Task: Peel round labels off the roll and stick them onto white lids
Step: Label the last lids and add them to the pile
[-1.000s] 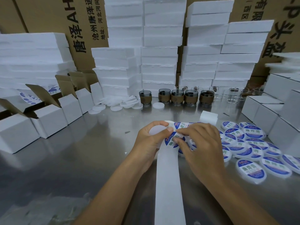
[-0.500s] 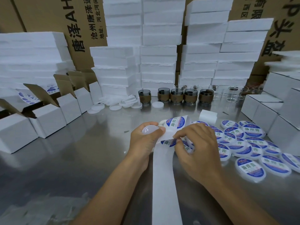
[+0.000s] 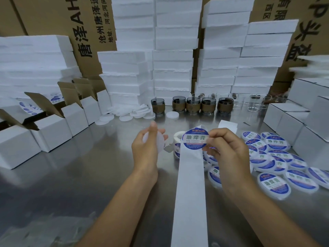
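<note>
Since the frames before, the hands have been drawn apart and the round label [image 3: 195,139] has been lifted clear of the backing strip [image 3: 191,184], where it was earlier being picked at. In the head view, the label is pinched by its right edge between the thumb and fingertips of the right hand [image 3: 229,154] and held above the table with its printed blue-and-white face turned to the camera. A bare white lid [image 3: 157,142] is held in the left hand [image 3: 144,154], the thumb laid across its near face and the fingers curled behind it; lid and label are near each other but apart. The roll [image 3: 177,139] is seen on the steel table [image 3: 80,175] just behind the label, between the two hands, and the empty backing strip is run from it toward the camera. Labelled lids [image 3: 274,184] are spread on the table to the right of the right hand. Unlabelled lids [image 3: 135,113] are heaped farther back, beside a row of brown-banded cups [image 3: 192,104]. Open white boxes [image 3: 51,132] are lined along the left, and foam blocks [image 3: 172,59] are stacked behind
</note>
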A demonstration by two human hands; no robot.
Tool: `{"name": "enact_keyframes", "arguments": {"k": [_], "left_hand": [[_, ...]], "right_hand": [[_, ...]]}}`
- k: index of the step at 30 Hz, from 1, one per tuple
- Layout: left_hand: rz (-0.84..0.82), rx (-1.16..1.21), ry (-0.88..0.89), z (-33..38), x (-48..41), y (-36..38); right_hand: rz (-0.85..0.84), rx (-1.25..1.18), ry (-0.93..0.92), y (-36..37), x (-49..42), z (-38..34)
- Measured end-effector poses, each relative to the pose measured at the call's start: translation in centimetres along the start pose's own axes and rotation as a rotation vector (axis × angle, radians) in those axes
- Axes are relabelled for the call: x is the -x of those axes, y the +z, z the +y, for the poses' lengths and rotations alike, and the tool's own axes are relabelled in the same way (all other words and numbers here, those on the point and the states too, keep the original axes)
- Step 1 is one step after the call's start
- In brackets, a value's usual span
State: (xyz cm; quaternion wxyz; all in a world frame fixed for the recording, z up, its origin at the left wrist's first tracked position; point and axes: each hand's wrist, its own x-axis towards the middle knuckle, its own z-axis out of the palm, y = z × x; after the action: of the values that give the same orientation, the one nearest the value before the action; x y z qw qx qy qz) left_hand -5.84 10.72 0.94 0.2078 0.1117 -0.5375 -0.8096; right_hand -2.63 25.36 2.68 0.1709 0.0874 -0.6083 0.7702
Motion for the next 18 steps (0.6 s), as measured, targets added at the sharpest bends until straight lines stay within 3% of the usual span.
{"name": "enact_keyframes", "arguments": {"k": [4,8,18], "left_hand": [[-0.274,0.339,-0.160,0.8,0.6,0.2],[-0.450,0.377,-0.273,0.7,1.5,0.7],[-0.531,0.276,-0.307,-0.3,1.7,1.2]], "right_hand": [[-0.159,0.034,-0.023,0.7,0.8,-0.4],[-0.212,0.020,-0.080,1.3,1.4,-0.1],[-0.069,0.062,0.011,1.1,0.8,0.8]]}}
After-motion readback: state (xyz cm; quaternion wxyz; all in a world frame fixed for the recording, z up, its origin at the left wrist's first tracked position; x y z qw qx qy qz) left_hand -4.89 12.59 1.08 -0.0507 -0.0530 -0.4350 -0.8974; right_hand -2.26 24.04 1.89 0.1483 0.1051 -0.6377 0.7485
